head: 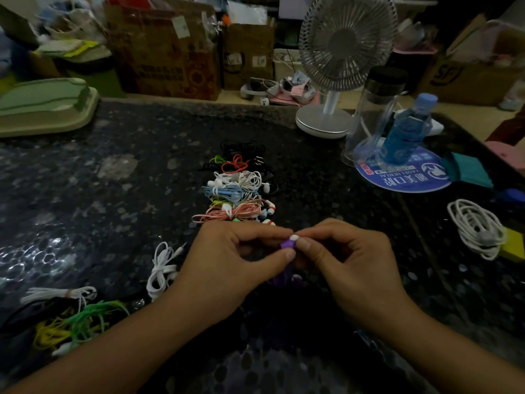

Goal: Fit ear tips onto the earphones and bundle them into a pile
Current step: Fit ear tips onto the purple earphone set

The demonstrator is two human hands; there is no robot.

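Observation:
My left hand (227,268) and my right hand (346,263) meet at the middle of the dark speckled table. Between their fingertips sits a purple earbud (286,244) with a white ear tip (294,238) at its top; both hands pinch it. Its purple cable (284,280) hangs below the hands. Beyond the hands lies a pile of bundled earphones (238,189) in black, red, white, blue and pink. A loose white earphone (162,268) lies left of my left hand. Green, yellow and white earphones (74,319) lie tangled at the lower left.
A white desk fan (338,66) stands at the back right, next to a clear tumbler (375,109) and a blue water bottle (409,129) on a round blue mat (406,180). A coiled white cable (477,228) lies at the right. Cardboard boxes (164,52) line the back.

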